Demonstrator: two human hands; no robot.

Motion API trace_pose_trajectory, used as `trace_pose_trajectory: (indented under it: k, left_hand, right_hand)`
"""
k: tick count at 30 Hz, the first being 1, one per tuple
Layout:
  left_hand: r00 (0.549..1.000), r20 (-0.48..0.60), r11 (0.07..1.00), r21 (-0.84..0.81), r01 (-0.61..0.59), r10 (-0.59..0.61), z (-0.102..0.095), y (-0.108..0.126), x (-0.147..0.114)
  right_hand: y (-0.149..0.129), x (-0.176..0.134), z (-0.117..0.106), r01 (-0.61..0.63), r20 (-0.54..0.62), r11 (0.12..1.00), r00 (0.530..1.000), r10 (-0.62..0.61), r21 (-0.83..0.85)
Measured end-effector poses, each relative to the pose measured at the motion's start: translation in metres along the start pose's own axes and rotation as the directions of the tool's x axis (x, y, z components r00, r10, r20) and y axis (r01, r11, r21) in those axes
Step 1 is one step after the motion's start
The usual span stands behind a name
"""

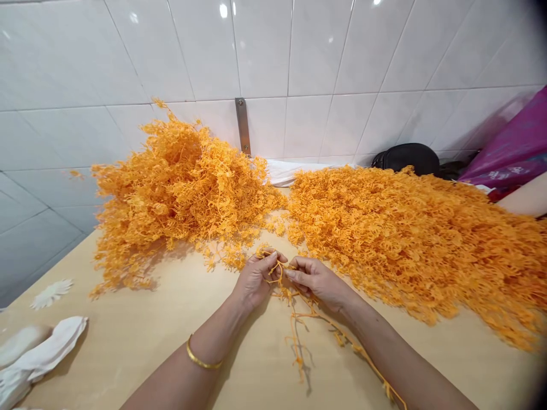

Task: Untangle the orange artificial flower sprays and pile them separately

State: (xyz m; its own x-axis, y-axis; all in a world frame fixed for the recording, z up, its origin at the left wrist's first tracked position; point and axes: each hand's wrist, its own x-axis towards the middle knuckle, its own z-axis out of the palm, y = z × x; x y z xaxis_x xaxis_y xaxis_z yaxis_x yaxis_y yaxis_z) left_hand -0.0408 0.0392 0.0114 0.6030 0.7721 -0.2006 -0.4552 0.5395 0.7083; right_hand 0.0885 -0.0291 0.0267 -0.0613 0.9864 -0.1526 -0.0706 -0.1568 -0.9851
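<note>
Both of my hands meet over the table in front of the orange piles. An orange artificial foliage stem (318, 315) is pinched between them, its thin branches trailing toward the table's front edge beneath my right forearm. My left hand (255, 279), with a gold bangle on its wrist, has its fingers closed around the branching upper part. Thumb and fingertips of my right hand (318, 282) are pressed together on the same stem, close to the left fingers. A fluffy heap of orange foliage (183, 193) stands at the back left; a flatter orange pile (410, 239) spreads along the right.
White cloth (51, 350) and a white petal-edged piece (52, 293) lie at the table's left. Against the tiled wall (265, 51) are a metal bracket (242, 126) and a black bag (405, 158). Purple fabric (508, 139) and part of another person's arm (523, 195) show at right.
</note>
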Motion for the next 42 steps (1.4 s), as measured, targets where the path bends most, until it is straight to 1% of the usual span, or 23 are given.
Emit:
trace_pose_trajectory:
  k: [2, 5, 8, 11, 14, 16, 18, 19, 20, 21, 22, 24, 26, 27, 29, 31, 32, 34, 36, 38, 40, 42]
  left_hand:
    - [0.999, -0.013, 0.997, -0.070, 0.042, -0.043, -0.001, 0.002, 0.000]
    - [0.990, -0.001, 0.980, -0.142, 0.139, -0.140, -0.002, 0.003, 0.001]
    - [0.978, 0.054, 0.973, -0.101, 0.207, -0.202, -0.002, 0.003, 0.001]
    - [0.970, 0.135, 0.977, -0.047, 0.209, -0.201, -0.002, 0.003, 0.003]
    - [0.967, 0.173, 0.981, -0.012, 0.194, -0.189, -0.002, 0.005, 0.004]
    - [0.961, 0.201, 0.981, -0.012, 0.194, -0.187, -0.003, 0.007, 0.003]
    - [0.952, 0.243, 0.979, -0.033, 0.202, -0.188, -0.005, 0.008, 0.001]
    - [0.947, 0.261, 0.978, -0.036, 0.206, -0.190, -0.006, 0.008, 0.000]
    - [0.942, 0.273, 0.978, -0.021, 0.209, -0.195, -0.006, 0.007, -0.001]
    - [0.939, 0.279, 0.978, 0.013, 0.209, -0.204, -0.006, 0.007, -0.003]
    - [0.937, 0.276, 0.977, 0.061, 0.204, -0.213, -0.005, 0.006, -0.004]
    - [0.936, 0.265, 0.967, 0.165, 0.193, -0.232, -0.003, 0.004, -0.005]
    - [0.935, 0.258, 0.954, 0.236, 0.183, -0.243, -0.001, 0.004, -0.006]
    - [0.935, 0.254, 0.948, 0.260, 0.182, -0.249, 0.000, 0.004, -0.006]
    - [0.933, 0.244, 0.933, 0.308, 0.184, -0.264, 0.001, 0.004, -0.006]
    - [0.935, 0.233, 0.910, 0.381, 0.163, -0.265, 0.002, 0.003, -0.007]
    - [0.940, 0.230, 0.895, 0.423, 0.138, -0.254, 0.003, 0.002, -0.007]
    - [0.945, 0.240, 0.865, 0.496, 0.077, -0.222, 0.006, 0.000, -0.008]
    - [0.941, 0.271, 0.847, 0.531, 0.031, -0.204, 0.007, -0.001, -0.009]
    - [0.928, 0.304, 0.858, 0.513, 0.032, -0.216, 0.007, -0.001, -0.009]
    - [0.919, 0.318, 0.893, 0.443, 0.072, -0.232, 0.006, 0.000, -0.009]
    - [0.909, 0.337, 0.937, 0.323, 0.133, -0.246, 0.003, 0.001, -0.009]
  right_hand:
    - [0.000, 0.001, -0.001, 0.028, -0.008, 0.999, 1.000, -0.027, 0.035]
    - [0.000, 0.002, -0.001, 0.028, -0.036, 0.994, 0.999, -0.025, 0.110]
    - [-0.001, 0.001, 0.006, 0.041, -0.038, 0.976, 0.999, -0.034, 0.213]
    - [0.001, 0.001, 0.020, 0.043, -0.039, 0.945, 0.999, -0.032, 0.324]
    - [0.002, 0.002, 0.029, 0.039, -0.047, 0.910, 0.999, -0.021, 0.412]
    - [-0.001, 0.003, 0.026, 0.050, -0.069, 0.868, 0.997, -0.018, 0.495]
    - [-0.006, 0.004, 0.015, 0.116, -0.133, 0.793, 0.990, -0.045, 0.598]
    - [-0.009, 0.005, 0.008, 0.167, -0.183, 0.756, 0.981, -0.063, 0.633]
    - [-0.011, 0.006, 0.002, 0.215, -0.242, 0.737, 0.968, -0.072, 0.641]
    - [-0.012, 0.007, -0.003, 0.242, -0.294, 0.749, 0.954, -0.066, 0.617]
    - [-0.012, 0.007, -0.007, 0.235, -0.329, 0.790, 0.943, -0.045, 0.566]
    - [-0.009, 0.008, -0.009, 0.148, -0.356, 0.892, 0.934, 0.016, 0.428]
    - [-0.006, 0.007, -0.007, 0.059, -0.313, 0.948, 0.949, 0.045, 0.313]
    - [-0.005, 0.006, -0.005, 0.046, -0.274, 0.960, 0.961, 0.033, 0.278]
    - [-0.005, 0.004, -0.002, 0.070, -0.184, 0.971, 0.983, -0.027, 0.227]
    - [-0.006, 0.002, -0.002, 0.114, -0.114, 0.983, 0.989, -0.098, 0.142]
    - [-0.006, 0.001, -0.001, 0.133, -0.093, 0.987, 0.988, -0.125, 0.084]
    - [-0.005, 0.002, 0.000, 0.164, -0.086, 0.987, 0.983, -0.163, -0.002]
    - [-0.003, 0.004, 0.005, 0.165, -0.110, 0.986, 0.981, -0.161, 0.022]
    - [-0.001, 0.006, 0.011, 0.153, -0.148, 0.977, 0.980, -0.130, 0.150]
    - [-0.002, 0.008, 0.015, 0.151, -0.181, 0.944, 0.978, -0.100, 0.294]
    - [-0.006, 0.008, 0.013, 0.173, -0.211, 0.889, 0.973, -0.089, 0.424]
